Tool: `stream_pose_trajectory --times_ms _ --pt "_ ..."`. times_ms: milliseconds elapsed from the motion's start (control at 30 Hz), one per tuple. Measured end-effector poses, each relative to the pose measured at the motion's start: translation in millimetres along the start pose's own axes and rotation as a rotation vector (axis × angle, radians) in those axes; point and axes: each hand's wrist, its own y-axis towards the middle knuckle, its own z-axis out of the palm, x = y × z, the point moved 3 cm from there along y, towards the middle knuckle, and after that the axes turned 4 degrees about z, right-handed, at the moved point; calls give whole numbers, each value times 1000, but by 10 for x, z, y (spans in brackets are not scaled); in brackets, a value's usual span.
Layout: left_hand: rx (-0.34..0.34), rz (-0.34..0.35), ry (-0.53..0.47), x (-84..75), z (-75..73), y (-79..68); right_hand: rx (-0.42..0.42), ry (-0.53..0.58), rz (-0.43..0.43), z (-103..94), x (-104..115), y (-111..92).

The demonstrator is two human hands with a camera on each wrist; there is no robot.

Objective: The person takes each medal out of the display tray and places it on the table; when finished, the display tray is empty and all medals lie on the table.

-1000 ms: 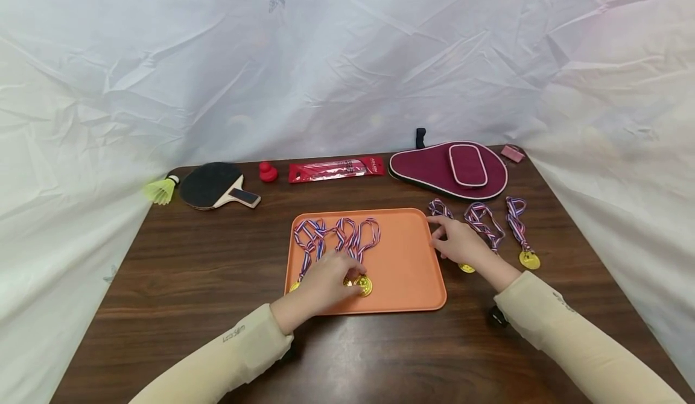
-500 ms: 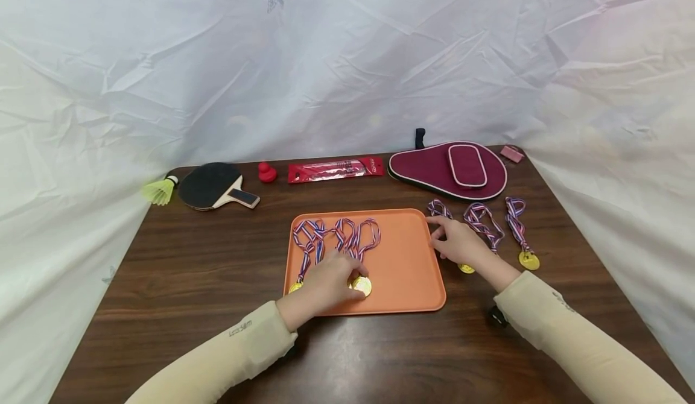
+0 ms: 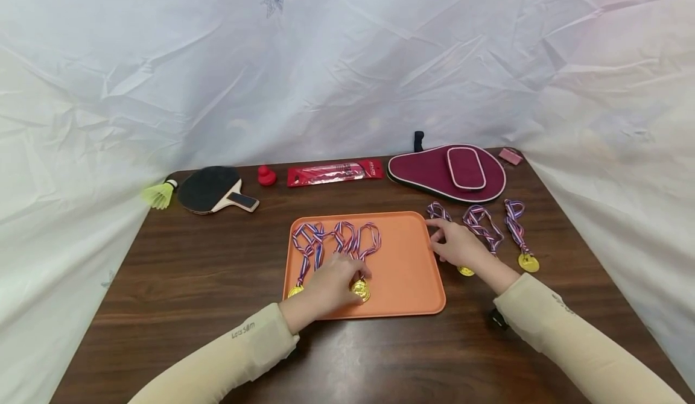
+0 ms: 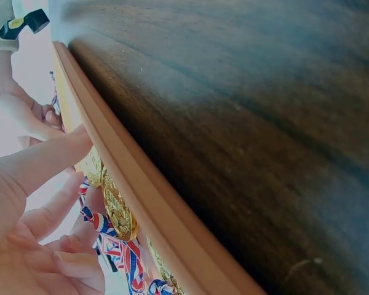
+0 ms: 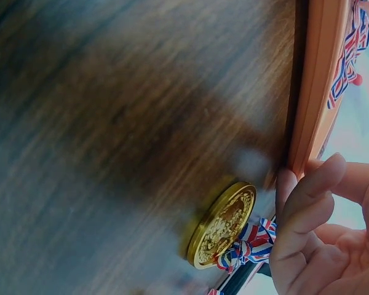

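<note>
My left hand (image 3: 332, 284) is over the orange tray (image 3: 407, 265), thumb and forefinger pinching the edges of a gold medal (image 3: 361, 290) that lies near the tray's front rim. Its striped ribbon runs back across the tray beside other medal ribbons (image 3: 306, 247). Another gold medal (image 4: 118, 206) lies close to this hand in the left wrist view. My right hand (image 3: 460, 248) touches the tray's right rim (image 5: 313, 92) with its fingertips. Just under that hand, a gold medal (image 5: 224, 227) with a red, white and blue ribbon lies on the table.
To the right lie more ribboned medals (image 3: 528, 263). Along the back are a shuttlecock (image 3: 158, 195), a table tennis bat (image 3: 212, 190), a red rubber-looking toy (image 3: 266, 175), a red packet (image 3: 333, 172), a maroon bat case (image 3: 434, 172) and a small pink block (image 3: 510, 155).
The medal at my left fingertips has shifted very slightly toward the front rim and its shine has changed. My right hand stays at the tray's rim. The whole view has dipped a little.
</note>
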Motion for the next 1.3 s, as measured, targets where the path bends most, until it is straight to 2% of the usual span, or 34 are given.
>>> stream_pose_trajectory --times_ms 133,267,733,1033,1167,1300 --pt "-23 28 -31 8 -3 -1 -1 -3 5 7 -9 8" --pt "-40 25 -31 12 -11 -3 -3 -5 10 19 -23 15" --pt "-9 -13 -11 -21 -37 -12 -13 3 3 13 -15 4" --pt "13 9 -141 -53 -53 11 -7 -1 8 16 -5 -5" --pt "-15 21 -197 -63 -107 15 -2 0 10 16 -13 -1" --pt "-64 25 -254 -62 -227 2 -1 3 8 4 -16 -3"
